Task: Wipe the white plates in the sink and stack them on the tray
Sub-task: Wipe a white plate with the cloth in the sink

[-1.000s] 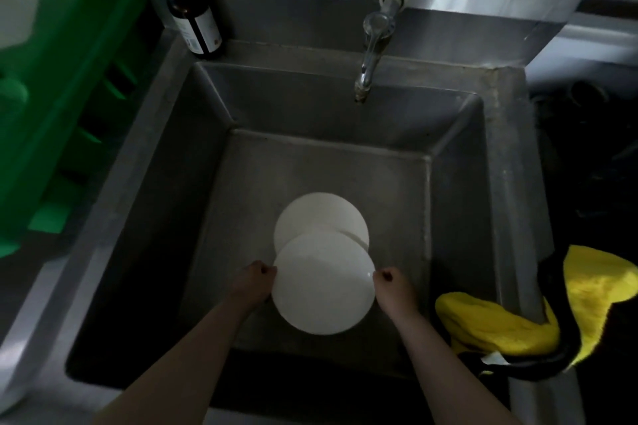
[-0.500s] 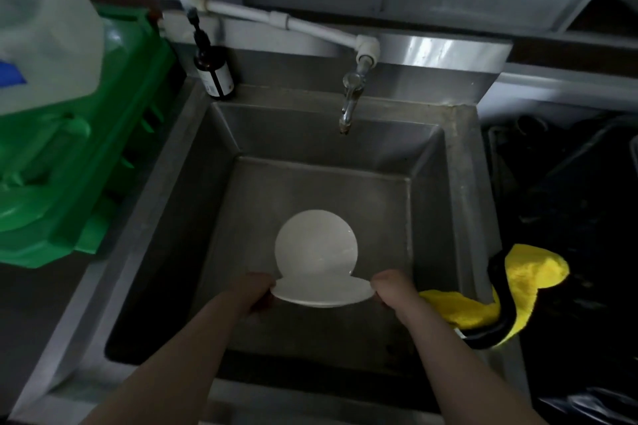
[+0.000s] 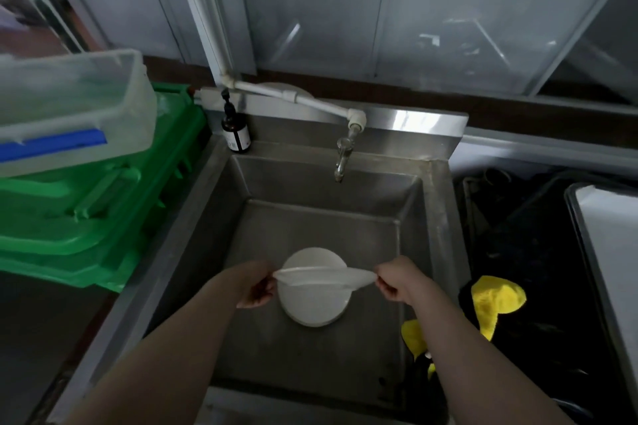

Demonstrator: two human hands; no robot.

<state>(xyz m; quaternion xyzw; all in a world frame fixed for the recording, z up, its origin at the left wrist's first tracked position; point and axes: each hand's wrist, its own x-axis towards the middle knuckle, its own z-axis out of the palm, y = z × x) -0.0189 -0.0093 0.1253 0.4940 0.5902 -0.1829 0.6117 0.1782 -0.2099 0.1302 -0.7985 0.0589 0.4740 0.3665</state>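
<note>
Over a steel sink (image 3: 435, 217), a person's left hand (image 3: 257, 290) and right hand (image 3: 393, 281) pinch opposite rims of a white plate (image 3: 324, 277), held nearly edge-on above a second plate (image 3: 312, 307) lying on the basin floor. Rigid, breakable and probably slick if wet, it looks best gripped firmly at the rim. A yellow cloth (image 3: 497, 300) drapes the sink's right edge, near a tray (image 3: 587, 238).

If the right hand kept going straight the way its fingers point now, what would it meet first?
The right hand points left across the sink, pinching the lifted plate. Beyond that plate, the left hand on its far rim is probably first; depth is unclear.
</note>
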